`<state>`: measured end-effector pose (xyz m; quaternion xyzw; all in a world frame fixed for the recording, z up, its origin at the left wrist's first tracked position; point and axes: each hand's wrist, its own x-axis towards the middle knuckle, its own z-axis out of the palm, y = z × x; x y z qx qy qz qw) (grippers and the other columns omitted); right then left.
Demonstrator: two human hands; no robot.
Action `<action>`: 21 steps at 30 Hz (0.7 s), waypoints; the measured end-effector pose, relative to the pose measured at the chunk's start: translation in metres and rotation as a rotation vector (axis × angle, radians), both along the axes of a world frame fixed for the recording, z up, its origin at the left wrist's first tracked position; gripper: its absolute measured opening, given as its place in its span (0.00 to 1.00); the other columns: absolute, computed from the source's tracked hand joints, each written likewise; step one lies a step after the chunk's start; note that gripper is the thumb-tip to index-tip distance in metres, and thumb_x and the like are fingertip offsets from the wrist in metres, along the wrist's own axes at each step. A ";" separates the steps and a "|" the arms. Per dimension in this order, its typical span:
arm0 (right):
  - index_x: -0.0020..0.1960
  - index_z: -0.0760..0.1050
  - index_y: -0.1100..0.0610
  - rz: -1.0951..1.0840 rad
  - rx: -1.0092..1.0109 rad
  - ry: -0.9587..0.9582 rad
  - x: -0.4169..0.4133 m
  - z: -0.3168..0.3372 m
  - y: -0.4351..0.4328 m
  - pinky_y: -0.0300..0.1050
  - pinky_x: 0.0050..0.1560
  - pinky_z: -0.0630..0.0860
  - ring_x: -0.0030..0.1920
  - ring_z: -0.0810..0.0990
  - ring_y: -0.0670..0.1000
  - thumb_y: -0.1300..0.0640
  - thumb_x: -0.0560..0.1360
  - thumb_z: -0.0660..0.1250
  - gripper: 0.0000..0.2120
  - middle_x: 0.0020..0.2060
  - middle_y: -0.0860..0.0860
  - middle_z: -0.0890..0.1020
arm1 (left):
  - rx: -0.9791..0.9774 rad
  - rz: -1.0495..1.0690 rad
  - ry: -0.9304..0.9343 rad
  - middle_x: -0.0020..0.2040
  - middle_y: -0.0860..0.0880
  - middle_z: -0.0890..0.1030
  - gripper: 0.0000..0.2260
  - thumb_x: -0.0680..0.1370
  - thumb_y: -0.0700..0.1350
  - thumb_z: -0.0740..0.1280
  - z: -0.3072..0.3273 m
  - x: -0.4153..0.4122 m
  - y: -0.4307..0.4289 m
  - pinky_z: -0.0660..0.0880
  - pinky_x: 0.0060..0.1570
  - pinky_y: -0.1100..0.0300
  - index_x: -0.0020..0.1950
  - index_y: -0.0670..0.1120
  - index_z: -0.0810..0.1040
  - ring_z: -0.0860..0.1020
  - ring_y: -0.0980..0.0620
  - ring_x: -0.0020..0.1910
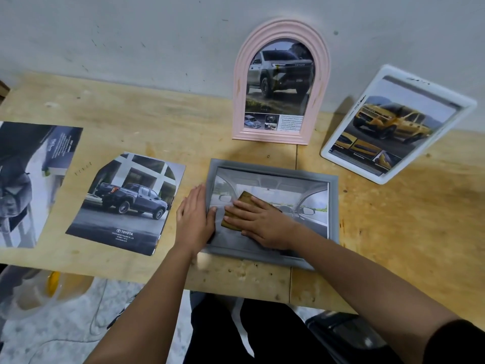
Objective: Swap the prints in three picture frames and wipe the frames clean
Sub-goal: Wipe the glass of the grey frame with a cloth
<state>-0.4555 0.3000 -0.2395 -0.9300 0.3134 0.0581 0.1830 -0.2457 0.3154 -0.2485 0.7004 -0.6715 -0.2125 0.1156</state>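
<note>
R hand [262, 222] flat, fingers straight, pressing brown cloth [237, 210] on grey frame [333, 206] mid-picture; L hand [195, 216] flat, steadying its left edge

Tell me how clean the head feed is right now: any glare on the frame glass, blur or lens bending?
Head view: soft, even light, only faint shadows; glass of the grey frame looks hazy beside the left hand; a small yellowish reflection on the pink frame; top edge of the white frame smeared; the loose print at far left soft and stretched by the wide lens.
</note>
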 end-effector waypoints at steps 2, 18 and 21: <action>0.76 0.52 0.46 -0.008 0.036 -0.003 -0.003 0.002 0.003 0.45 0.72 0.33 0.75 0.43 0.46 0.47 0.79 0.41 0.25 0.76 0.45 0.52 | 0.010 -0.013 -0.003 0.76 0.48 0.58 0.25 0.80 0.51 0.52 0.001 0.000 0.000 0.48 0.73 0.52 0.76 0.45 0.53 0.53 0.52 0.76; 0.71 0.64 0.44 -0.358 0.429 -0.232 -0.062 0.027 0.057 0.39 0.74 0.48 0.74 0.53 0.39 0.61 0.81 0.50 0.22 0.73 0.42 0.62 | -0.006 -0.004 0.036 0.77 0.49 0.57 0.25 0.81 0.49 0.55 0.003 0.000 0.002 0.47 0.74 0.54 0.77 0.45 0.53 0.52 0.53 0.76; 0.62 0.72 0.47 -0.762 0.709 -0.538 -0.068 0.039 0.066 0.41 0.63 0.67 0.63 0.72 0.41 0.64 0.81 0.52 0.18 0.63 0.50 0.75 | -0.014 0.004 0.046 0.76 0.49 0.59 0.25 0.81 0.48 0.57 0.004 0.000 0.002 0.49 0.73 0.53 0.76 0.46 0.54 0.54 0.52 0.76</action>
